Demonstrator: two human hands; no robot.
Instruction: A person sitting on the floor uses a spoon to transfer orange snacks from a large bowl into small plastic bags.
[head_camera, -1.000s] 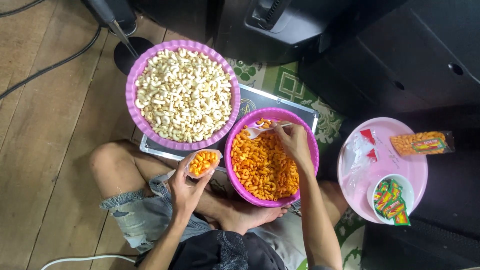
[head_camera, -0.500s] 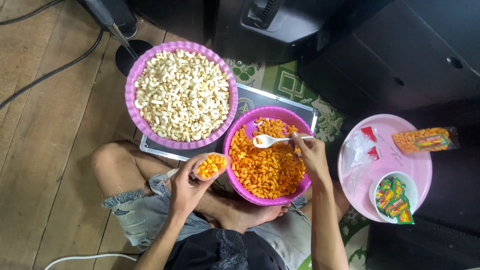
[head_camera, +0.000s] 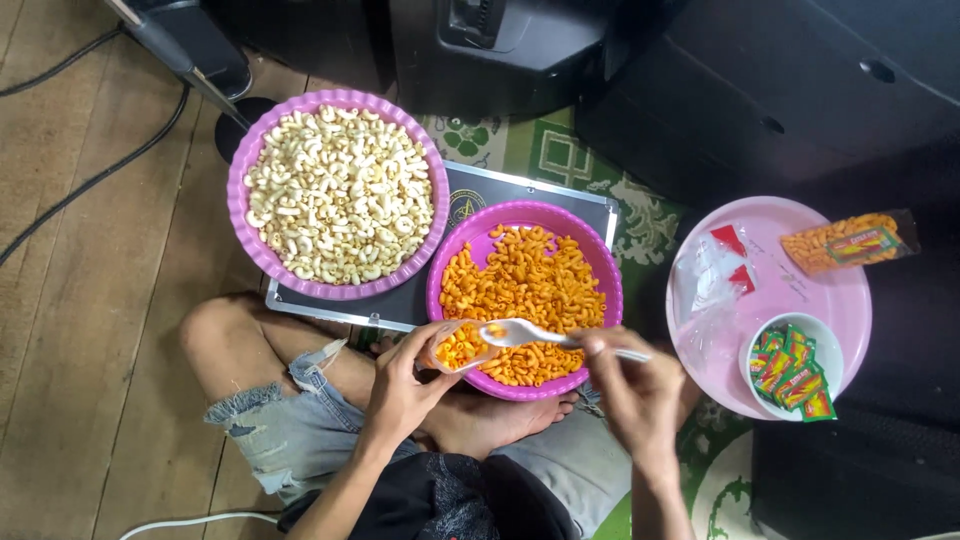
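Head view: small clear packet (head_camera: 458, 347) of orange snacks pinched by left hand (head_camera: 405, 385); white spoon (head_camera: 545, 335) gripped by right hand (head_camera: 630, 395), bowl at packet mouth. Pink bowl (head_camera: 600, 262) of orange snacks just beyond both hands.

The large scalloped basin (head_camera: 243, 215) is purple and holds cream-white macaroni (head_camera: 338, 195). The smaller basin (head_camera: 470, 232) is magenta, filled with orange macaroni (head_camera: 525, 285). The spoon (head_camera: 530, 333) is white. The round tray (head_camera: 830, 290) is pale pink. The small sachets (head_camera: 785, 370) are green, red and yellow. The mat (head_camera: 550, 155) is green with a cream pattern. The floor (head_camera: 90, 330) is brown wood.
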